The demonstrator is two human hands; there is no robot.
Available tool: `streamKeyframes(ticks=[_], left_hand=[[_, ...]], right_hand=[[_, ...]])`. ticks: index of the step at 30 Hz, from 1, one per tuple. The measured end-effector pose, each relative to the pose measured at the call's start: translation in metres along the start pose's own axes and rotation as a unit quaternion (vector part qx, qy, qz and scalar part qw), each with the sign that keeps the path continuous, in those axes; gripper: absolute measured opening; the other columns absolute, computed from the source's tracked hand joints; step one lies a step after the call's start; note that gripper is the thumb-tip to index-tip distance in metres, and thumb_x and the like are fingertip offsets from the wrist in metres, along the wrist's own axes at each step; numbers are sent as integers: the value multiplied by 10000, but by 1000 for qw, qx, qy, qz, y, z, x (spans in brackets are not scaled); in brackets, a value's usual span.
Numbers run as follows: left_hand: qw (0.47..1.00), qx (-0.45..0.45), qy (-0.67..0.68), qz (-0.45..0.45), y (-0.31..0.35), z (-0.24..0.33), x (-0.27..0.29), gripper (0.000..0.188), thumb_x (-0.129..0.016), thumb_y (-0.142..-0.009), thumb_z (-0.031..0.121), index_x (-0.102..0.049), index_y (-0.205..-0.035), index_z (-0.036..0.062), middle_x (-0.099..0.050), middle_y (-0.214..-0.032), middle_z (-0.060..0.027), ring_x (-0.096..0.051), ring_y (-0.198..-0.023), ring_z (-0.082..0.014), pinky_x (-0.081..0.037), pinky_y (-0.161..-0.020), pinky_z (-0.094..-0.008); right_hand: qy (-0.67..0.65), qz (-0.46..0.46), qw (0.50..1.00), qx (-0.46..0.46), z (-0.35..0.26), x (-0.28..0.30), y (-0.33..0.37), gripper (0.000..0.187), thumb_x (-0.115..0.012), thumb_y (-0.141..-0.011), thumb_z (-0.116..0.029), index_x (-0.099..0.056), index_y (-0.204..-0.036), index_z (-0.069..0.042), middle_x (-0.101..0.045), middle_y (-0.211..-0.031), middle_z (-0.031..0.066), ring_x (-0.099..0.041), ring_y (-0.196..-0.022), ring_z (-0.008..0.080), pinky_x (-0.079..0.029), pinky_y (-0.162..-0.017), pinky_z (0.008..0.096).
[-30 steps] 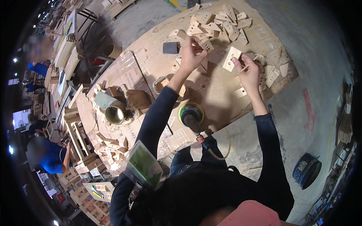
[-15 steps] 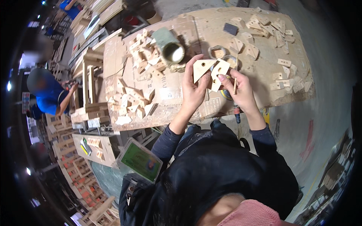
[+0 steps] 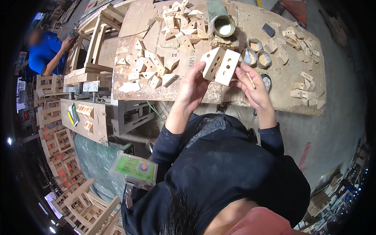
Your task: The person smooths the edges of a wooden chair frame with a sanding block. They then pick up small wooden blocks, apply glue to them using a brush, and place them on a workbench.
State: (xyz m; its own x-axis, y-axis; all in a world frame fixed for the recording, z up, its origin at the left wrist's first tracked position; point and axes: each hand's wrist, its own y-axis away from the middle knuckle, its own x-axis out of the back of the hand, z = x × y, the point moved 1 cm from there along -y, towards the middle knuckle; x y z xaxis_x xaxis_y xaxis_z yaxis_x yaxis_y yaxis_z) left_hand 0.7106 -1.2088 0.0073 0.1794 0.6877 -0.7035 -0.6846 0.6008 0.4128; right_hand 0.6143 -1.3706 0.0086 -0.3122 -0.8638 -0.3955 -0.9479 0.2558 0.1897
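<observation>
Over the near part of the workbench, my left hand grips a pale wooden corner block with drilled holes. A second drilled block is pinched by my right hand, and the two blocks meet side by side with their holed faces up. A thin wooden stick also sits in my right hand, slanting across its fingers. Just beyond the hands stand small round cups, one with a light-coloured bulb-shaped object in it, another cup holding tan material.
Loose blocks lie heaped on the bench's left, with more pieces at the right. A crusted pot stands past my hands, a dark square block to its right. A person in blue works at a wooden frame at far left.
Both blocks have been turned, so their rows of holes now face up and they sit closer together. My view has shifted, and the bench appears higher in it.
</observation>
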Motion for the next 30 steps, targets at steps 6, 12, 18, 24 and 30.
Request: streamKeyframes(ticks=[6,12,18,24,30], left_hand=[[982,42,155,-104,1,-4,28,346,-530,-976,188,-546,-1247,-28,-630,-1189,-128,-609,-1077,-193,-497,-942,-348],[983,-106,-120,-95,12,-6,22,493,-570,-970,103,-426,-1432,14,-564,-1317,-106,-583,-1111,-139,-452,-991,-300],[953,-175,-217,-114,14,-5,20,528,-617,-944,62,-436,-1439,39,-469,-1412,-92,-562,-1145,-145,-451,-985,-304],[935,-212,-260,-112,14,-5,17,525,-628,-935,54,-451,-1428,39,-456,-1418,-102,-522,-1205,-166,-443,-1006,-315],[931,-206,-282,-109,15,-6,15,561,-624,-945,91,-404,-1459,38,-435,-1479,-65,-531,-1117,-105,-438,-994,-294]], right_hand=[[-15,27,999,-25,8,-5,1,387,-573,-995,-218,-538,-1306,10,-652,-1125,42,-618,-1021,109,-536,-837,288],[-19,52,998,4,9,-22,-2,391,-617,-965,-171,-547,-1306,6,-629,-1198,74,-618,-1055,124,-556,-856,287],[-44,41,998,6,9,-25,-6,430,-635,-954,-218,-544,-1304,16,-637,-1180,78,-629,-1032,131,-564,-847,286],[-41,39,998,3,17,-12,-8,485,-660,-929,-255,-539,-1312,17,-633,-1197,84,-630,-1036,145,-574,-858,332],[-31,49,998,-10,9,-19,-5,495,-667,-926,-232,-527,-1331,16,-625,-1230,97,-627,-1062,159,-569,-888,329]])
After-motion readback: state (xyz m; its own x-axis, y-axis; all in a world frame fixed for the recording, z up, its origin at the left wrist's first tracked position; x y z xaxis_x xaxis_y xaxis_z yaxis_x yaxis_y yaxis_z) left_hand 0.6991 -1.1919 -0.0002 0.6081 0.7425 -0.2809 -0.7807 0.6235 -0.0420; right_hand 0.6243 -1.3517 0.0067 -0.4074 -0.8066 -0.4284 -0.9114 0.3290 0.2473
